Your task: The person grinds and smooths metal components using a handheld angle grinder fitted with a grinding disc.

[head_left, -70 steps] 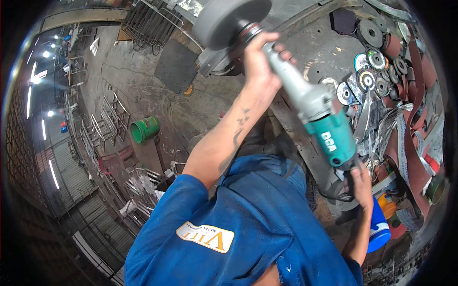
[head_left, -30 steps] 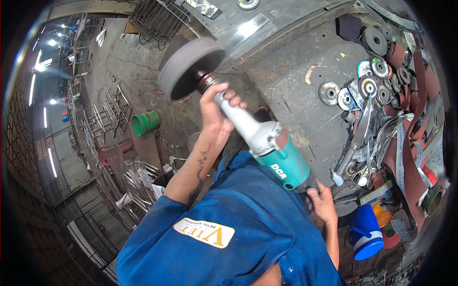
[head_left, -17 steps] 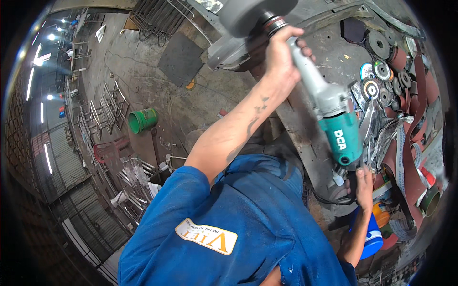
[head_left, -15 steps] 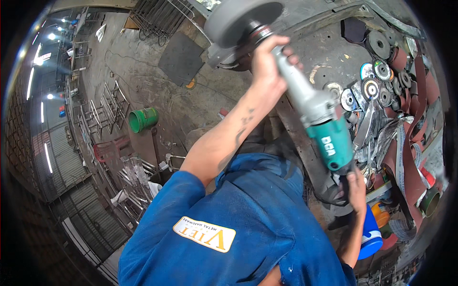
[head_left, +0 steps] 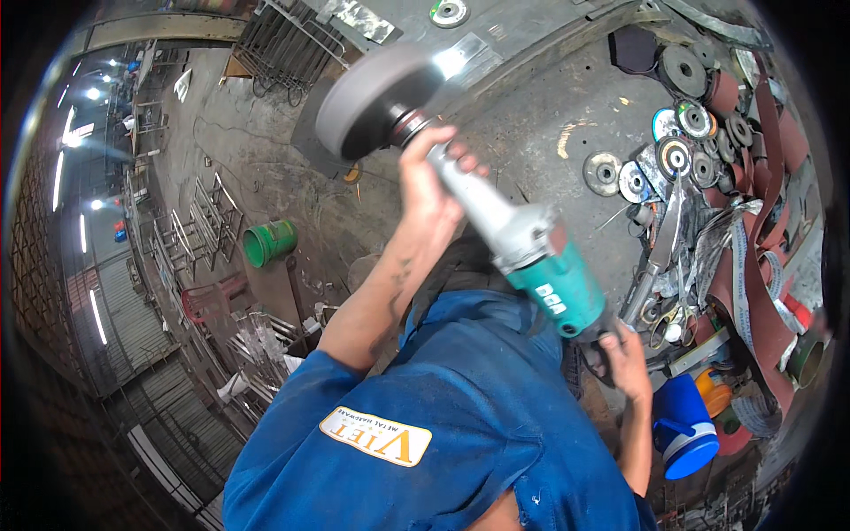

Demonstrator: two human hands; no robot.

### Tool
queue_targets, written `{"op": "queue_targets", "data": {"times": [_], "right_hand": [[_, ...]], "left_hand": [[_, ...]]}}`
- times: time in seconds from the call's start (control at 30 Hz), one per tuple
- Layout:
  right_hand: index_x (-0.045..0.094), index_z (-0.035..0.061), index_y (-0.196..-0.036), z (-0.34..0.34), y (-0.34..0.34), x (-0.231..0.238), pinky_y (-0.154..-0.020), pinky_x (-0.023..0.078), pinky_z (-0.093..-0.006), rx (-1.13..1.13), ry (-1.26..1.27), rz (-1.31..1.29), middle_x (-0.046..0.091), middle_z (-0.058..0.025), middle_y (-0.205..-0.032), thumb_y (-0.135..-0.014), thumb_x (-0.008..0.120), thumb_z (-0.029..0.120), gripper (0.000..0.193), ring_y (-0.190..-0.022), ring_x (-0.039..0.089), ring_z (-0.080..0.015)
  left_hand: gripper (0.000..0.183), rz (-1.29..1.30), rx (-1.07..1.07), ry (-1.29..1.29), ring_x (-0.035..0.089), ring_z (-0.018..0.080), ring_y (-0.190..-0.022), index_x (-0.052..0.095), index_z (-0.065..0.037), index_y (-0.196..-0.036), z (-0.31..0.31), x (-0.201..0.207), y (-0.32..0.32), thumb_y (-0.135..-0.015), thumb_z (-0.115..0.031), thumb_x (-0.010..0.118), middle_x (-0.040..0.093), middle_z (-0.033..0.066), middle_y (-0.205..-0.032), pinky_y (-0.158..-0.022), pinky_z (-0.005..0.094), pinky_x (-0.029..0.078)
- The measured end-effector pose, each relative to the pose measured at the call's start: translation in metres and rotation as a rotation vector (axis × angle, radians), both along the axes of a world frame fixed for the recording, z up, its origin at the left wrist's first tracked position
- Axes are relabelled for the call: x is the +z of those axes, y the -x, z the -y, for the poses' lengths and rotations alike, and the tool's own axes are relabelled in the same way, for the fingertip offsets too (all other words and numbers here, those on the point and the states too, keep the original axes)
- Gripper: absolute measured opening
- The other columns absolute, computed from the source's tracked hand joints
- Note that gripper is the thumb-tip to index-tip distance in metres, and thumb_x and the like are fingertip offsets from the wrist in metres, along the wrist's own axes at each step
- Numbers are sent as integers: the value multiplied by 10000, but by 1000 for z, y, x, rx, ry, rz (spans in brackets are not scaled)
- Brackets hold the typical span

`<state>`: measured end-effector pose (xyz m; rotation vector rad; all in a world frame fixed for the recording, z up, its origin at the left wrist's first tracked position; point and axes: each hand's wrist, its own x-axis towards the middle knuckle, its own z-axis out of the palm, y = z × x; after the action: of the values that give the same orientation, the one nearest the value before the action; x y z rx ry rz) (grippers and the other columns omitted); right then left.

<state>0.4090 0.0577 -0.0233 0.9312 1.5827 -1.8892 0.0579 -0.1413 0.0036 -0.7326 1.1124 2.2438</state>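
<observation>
I hold a long teal and grey power polisher [head_left: 556, 281] aslant in front of my body. Wrapped round its slim grey neck, just behind the wheel, is my left hand [head_left: 434, 181]. My right hand [head_left: 624, 358] grips the dark rear handle at the teal end. A broad grey abrasive wheel [head_left: 354, 102] sits on the front spindle, up and to the left, over the floor and bench edge. Its outline is a little smeared. Part of the rear handle is hidden behind my right fingers.
On the right of the workbench [head_left: 531, 124] lie several grinding discs [head_left: 675, 157], brown abrasive belts [head_left: 753, 301], scissors [head_left: 671, 323] and a blue jug [head_left: 686, 434]. A flap disc [head_left: 450, 11] rests at the far edge. Leftward on the floor are a green bucket [head_left: 270, 243] and metal frames [head_left: 199, 217].
Both hands have carried the polisher left and toward me. Its wheel has come away from the far bench edge, uncovering a flap disc and a shiny plate there.
</observation>
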Motion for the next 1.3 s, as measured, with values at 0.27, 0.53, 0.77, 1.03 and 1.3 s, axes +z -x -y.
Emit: {"op": "queue_targets", "data": {"times": [0.27,0.53,0.77,1.03,1.3], "right_hand": [[581,13,-1107,-82,24,10,-430,414,-233,-109,-168,-66,546,-20,-640,-983,497,557,564,-477,510,-86],[553,-39,-1215,-7,2,7,-456,428,-247,10,-50,-33,560,-13,-652,-985,598,315,425,-507,522,-84],[509,-109,-1334,34,-1,6,-494,461,-308,181,-59,45,593,-81,-641,-933,678,309,603,-488,536,-122],[568,-21,-1223,-40,15,20,-436,424,-234,-100,-169,-32,558,-20,-651,-968,580,473,556,-495,525,-82],[578,-15,-1167,-66,19,16,-443,421,-247,-100,-91,-87,567,-41,-663,-996,522,486,533,-495,531,-103]], "left_hand": [[264,-14,-111,-181,525,190,-527,490,-111,-886,-125,-2,37,-734,-167,698,508,24,-657,-558,426,489],[218,-10,1,-53,497,166,-542,502,-126,-888,-10,-3,-4,-763,-159,677,475,2,-631,-581,397,467],[178,20,54,31,475,153,-540,507,-113,-868,57,12,-24,-782,-168,653,462,-9,-619,-595,382,452],[243,12,-29,-65,500,181,-526,488,-122,-882,-66,-1,21,-748,-154,687,480,11,-629,-575,424,476],[262,-39,-93,-168,527,188,-536,480,-119,-897,-95,-3,29,-752,-162,694,500,15,-646,-579,425,489]]}}
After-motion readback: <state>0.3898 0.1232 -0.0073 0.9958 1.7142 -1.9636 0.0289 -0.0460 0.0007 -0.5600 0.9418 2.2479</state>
